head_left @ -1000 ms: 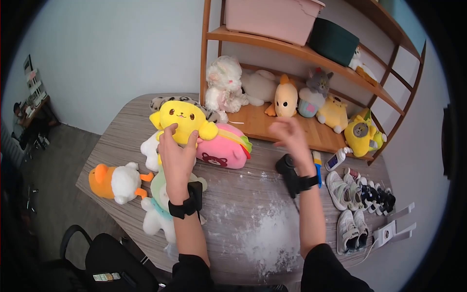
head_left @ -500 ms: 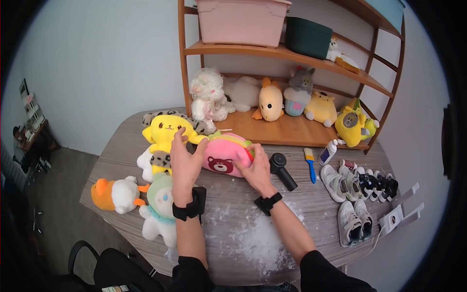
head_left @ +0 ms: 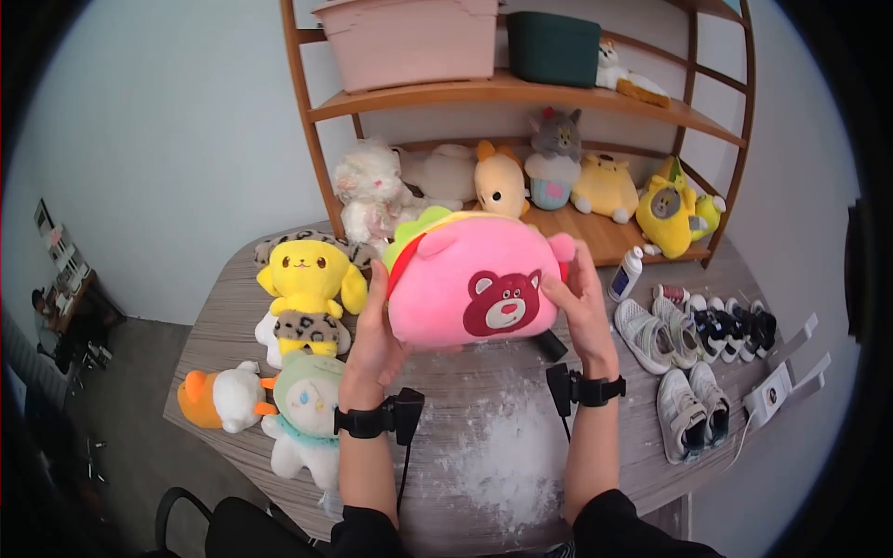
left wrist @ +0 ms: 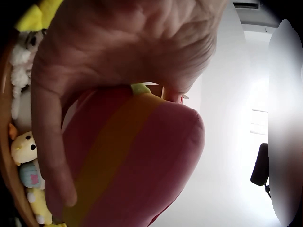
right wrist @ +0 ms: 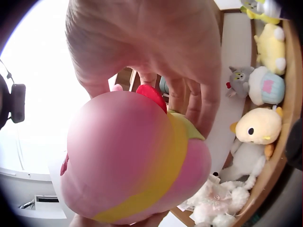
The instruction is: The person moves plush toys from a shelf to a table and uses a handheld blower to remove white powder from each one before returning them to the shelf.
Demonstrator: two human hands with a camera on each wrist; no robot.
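A pink sandwich-shaped plush toy [head_left: 437,298] with a dark red bear face, yellow and red bands and a green frill is held up over the table between both hands. My left hand [head_left: 374,339] grips its left end, and in the left wrist view the fingers [left wrist: 59,161] curve over the yellow band. The right hand [head_left: 588,312] holds the other end, its thumb near the bear's ear. In the right wrist view, fingers of this hand [right wrist: 151,42] reach round behind the toy. Part of a black handheld device [head_left: 551,346] shows beneath it.
On the table [head_left: 595,474], white powder [head_left: 512,456] lies in front. At left are a yellow plush dog [head_left: 307,274], a green-hooded plush [head_left: 307,400] and an orange-and-white plush [head_left: 223,395]. Shoes [head_left: 684,414] and a white bottle [head_left: 626,274] stand right; a shelf [head_left: 595,219] with plush toys stands behind.
My right hand came in from the right to the pink plush, and both hands took hold of it. It has been lifted off the table toward me, its bear face outward.
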